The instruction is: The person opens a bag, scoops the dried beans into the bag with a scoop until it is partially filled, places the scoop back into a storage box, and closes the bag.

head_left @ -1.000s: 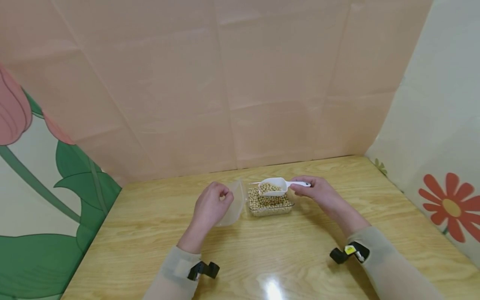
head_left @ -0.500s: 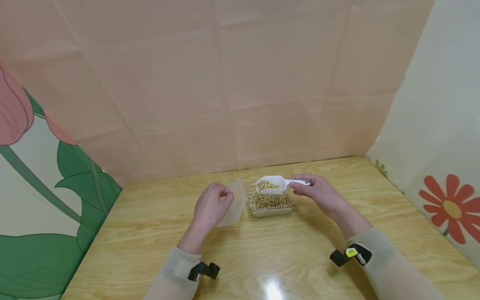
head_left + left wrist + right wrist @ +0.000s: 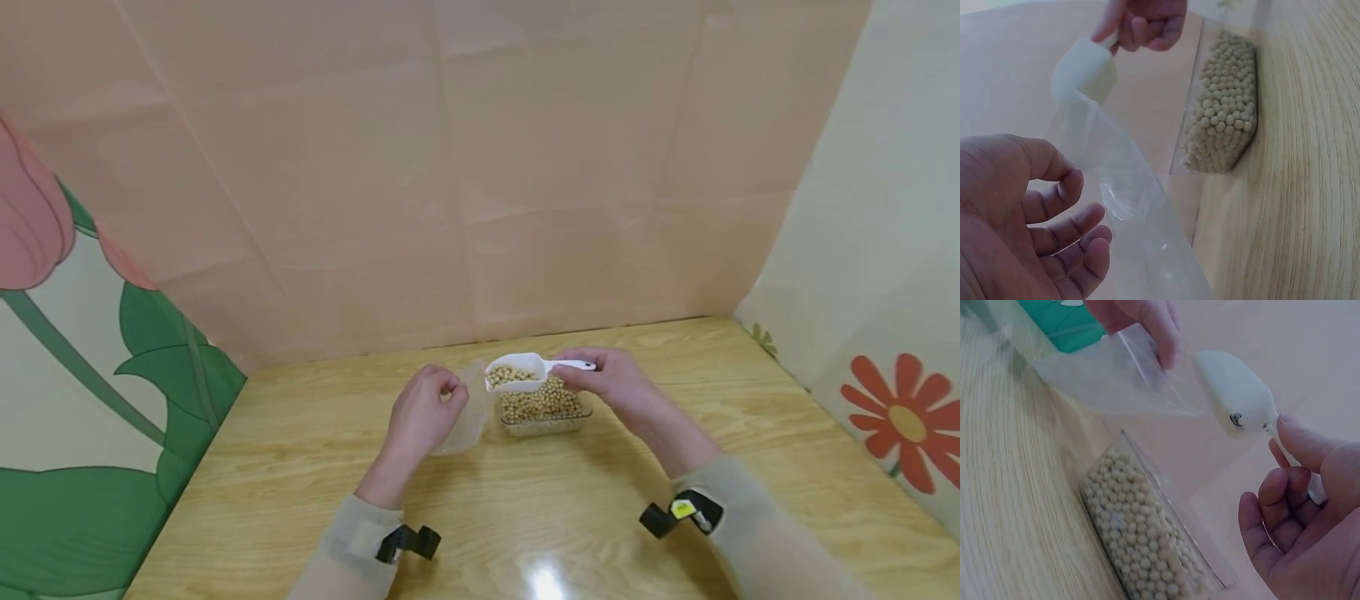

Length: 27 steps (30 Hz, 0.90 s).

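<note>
My left hand (image 3: 426,410) pinches the upper edge of a clear plastic bag (image 3: 1141,219) between thumb and forefinger, and the bag hangs down from there. My right hand (image 3: 611,379) grips the handle of a white scoop (image 3: 536,367), which carries a heap of pale round beans (image 3: 510,376). The scoop's front lip is at the top of the bag; whether it touches the plastic I cannot tell. Below the scoop stands a clear rectangular container (image 3: 1147,525) full of the same beans. In the left wrist view the scoop's underside shows and its load is hidden.
The wood-grain table (image 3: 525,508) extends in front of and on both sides of the container. A pink sheet (image 3: 480,183) covers the wall behind, with flower-patterned panels (image 3: 870,333) at the sides. Both wrists wear black camera mounts (image 3: 407,543).
My right hand has moved the loaded scoop left, from above the container to the top of the bag. My left hand and the bag have hardly moved.
</note>
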Available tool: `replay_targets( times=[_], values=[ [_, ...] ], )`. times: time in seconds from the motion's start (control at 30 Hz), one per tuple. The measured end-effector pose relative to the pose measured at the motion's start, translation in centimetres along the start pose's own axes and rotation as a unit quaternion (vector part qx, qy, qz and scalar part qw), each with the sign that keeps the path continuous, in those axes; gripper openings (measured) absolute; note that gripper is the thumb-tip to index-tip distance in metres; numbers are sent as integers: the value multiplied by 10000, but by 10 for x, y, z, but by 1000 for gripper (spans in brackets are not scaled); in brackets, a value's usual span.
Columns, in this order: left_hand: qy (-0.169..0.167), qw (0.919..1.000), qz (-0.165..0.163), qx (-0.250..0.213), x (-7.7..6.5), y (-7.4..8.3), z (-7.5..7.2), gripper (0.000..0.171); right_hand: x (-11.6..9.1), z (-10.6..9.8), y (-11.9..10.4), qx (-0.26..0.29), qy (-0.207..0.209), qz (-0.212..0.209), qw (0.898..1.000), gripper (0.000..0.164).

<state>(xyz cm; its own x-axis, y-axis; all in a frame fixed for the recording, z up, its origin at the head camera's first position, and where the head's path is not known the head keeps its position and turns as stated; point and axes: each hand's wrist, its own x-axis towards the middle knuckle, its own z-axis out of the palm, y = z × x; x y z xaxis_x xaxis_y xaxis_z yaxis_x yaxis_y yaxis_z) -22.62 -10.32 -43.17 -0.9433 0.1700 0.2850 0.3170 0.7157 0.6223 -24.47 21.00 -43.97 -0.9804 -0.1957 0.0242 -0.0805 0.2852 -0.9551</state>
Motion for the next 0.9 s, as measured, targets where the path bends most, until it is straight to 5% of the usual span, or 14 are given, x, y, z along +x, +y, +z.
replay_targets(
  times=[0.4, 0.9],
  values=[
    [81, 10000, -20, -51, 0, 0, -3, 16, 5, 20, -9, -439, 100, 4, 9990, 39],
    [-1, 9999, -55, -84, 1, 0, -6, 13, 4, 33, -17, -1326, 204, -671, 9887, 30]
  ],
)
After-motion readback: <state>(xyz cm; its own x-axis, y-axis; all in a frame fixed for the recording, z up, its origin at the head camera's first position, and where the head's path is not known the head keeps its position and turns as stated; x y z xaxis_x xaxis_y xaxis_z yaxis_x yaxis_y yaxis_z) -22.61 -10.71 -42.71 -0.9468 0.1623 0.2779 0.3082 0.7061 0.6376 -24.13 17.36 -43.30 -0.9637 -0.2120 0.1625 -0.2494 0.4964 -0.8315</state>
